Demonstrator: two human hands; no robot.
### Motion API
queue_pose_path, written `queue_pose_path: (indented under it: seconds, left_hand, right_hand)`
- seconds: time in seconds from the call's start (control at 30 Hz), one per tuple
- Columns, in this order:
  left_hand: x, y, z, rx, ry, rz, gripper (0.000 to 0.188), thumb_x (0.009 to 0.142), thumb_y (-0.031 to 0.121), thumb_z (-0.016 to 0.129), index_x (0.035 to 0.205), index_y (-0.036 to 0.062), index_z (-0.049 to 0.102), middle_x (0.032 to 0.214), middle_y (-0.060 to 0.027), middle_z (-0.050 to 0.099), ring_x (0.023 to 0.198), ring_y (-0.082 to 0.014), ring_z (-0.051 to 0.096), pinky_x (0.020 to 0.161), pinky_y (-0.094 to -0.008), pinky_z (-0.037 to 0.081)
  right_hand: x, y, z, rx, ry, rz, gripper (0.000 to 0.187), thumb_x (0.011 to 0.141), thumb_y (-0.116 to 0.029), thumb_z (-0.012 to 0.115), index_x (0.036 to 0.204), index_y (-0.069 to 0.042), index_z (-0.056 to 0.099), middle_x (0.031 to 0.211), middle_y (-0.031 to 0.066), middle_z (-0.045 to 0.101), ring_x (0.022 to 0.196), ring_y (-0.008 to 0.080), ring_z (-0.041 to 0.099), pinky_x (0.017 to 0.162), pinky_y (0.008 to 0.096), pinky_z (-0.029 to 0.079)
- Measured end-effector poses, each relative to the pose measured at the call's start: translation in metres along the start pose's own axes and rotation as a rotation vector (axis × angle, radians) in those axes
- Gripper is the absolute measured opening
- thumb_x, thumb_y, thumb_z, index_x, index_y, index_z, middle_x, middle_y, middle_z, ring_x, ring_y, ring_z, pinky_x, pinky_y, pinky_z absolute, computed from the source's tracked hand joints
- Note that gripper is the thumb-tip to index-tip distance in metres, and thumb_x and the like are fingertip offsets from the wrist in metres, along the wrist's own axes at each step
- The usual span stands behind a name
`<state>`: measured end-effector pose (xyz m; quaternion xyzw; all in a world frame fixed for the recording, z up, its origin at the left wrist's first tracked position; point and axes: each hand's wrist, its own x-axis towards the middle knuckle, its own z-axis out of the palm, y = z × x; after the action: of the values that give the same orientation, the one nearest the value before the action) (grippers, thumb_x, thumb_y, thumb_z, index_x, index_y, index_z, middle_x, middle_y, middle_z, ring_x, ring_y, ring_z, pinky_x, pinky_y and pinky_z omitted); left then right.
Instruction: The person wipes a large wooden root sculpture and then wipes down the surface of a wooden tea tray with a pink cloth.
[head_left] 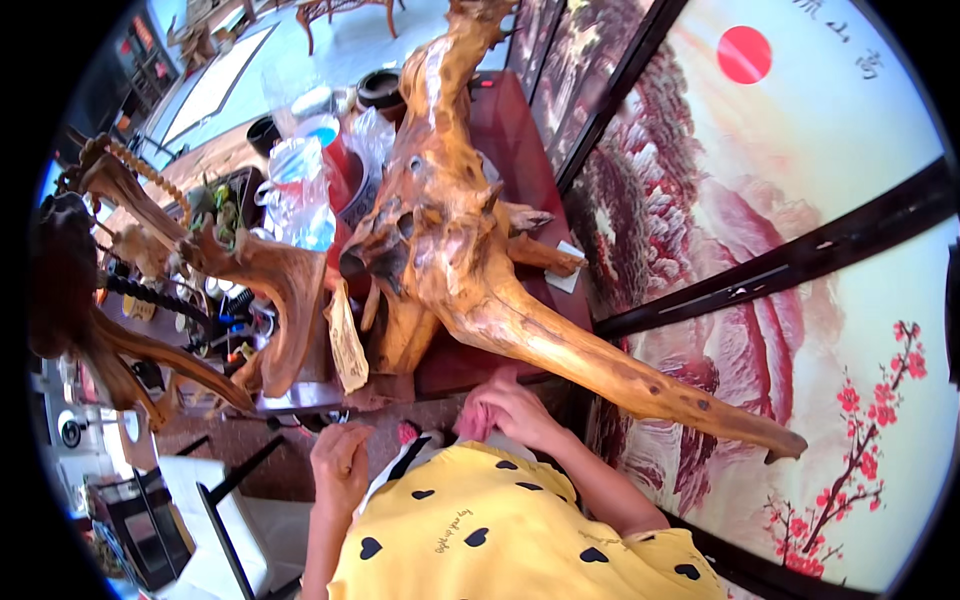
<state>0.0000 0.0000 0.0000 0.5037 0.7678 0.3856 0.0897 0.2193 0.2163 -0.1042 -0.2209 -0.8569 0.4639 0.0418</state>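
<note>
A large polished root-wood carving (pixel 450 230), orange-brown and knobbly, stands on a dark red table (pixel 520 120) in front of me. One long limb of it reaches out to the right past the table. Just below its base, my right hand (pixel 515 408) is closed on a pink cloth (pixel 475 420). My left hand (pixel 342 465) is apart from the carving, near my front, its fingers curled with nothing showing in them. A pale, flat piece of wood (pixel 346 340) leans upright at the table's near edge.
Another carved wooden piece (pixel 280 290) stands at the left, near a clear plastic bag (pixel 295 190), a red container (pixel 340 165) and a dark pot (pixel 380 90). A painted folding screen (pixel 740 250) rises on the right. A white chair (pixel 210 510) is at lower left.
</note>
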Motion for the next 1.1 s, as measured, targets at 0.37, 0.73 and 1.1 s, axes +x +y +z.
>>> queue_pose_path:
  seconds: [0.37, 0.73, 1.1]
  left_hand:
    - [0.018, -0.039, -0.011, -0.212, -0.073, 0.191, 0.015, 0.076, -0.010, 0.063, 0.089, -0.0020, 0.066, 0.083, -0.0166, 0.066, 0.078, -0.0349, 0.064, 0.070, -0.0393, 0.050]
    - [-0.008, -0.076, -0.027, -0.299, -0.103, 0.212, 0.014, 0.076, -0.007, 0.064, 0.088, -0.0008, 0.067, 0.083, -0.0171, 0.067, 0.076, -0.0356, 0.065, 0.068, -0.0404, 0.052]
    - [0.018, -0.040, 0.002, -0.318, -0.138, 0.305, 0.017, 0.078, -0.009, 0.062, 0.093, -0.0002, 0.068, 0.088, -0.0154, 0.068, 0.081, -0.0341, 0.066, 0.071, -0.0395, 0.052]
  right_hand:
    - [-0.017, -0.206, -0.108, -1.139, 0.630, -0.220, 0.034, 0.083, -0.020, 0.062, 0.116, -0.010, 0.065, 0.114, 0.0093, 0.058, 0.107, 0.0266, 0.055, 0.086, 0.0428, 0.043]
    - [0.037, -0.202, -0.091, -1.324, 0.434, -0.400, 0.028, 0.079, -0.019, 0.060, 0.104, -0.007, 0.064, 0.099, 0.0070, 0.055, 0.095, 0.0235, 0.054, 0.082, 0.0395, 0.045]
    - [0.113, -0.243, -0.140, -1.402, 0.105, -0.860, 0.017, 0.077, -0.030, 0.064, 0.078, -0.012, 0.062, 0.086, 0.0005, 0.056, 0.087, 0.0162, 0.055, 0.071, 0.0341, 0.043]
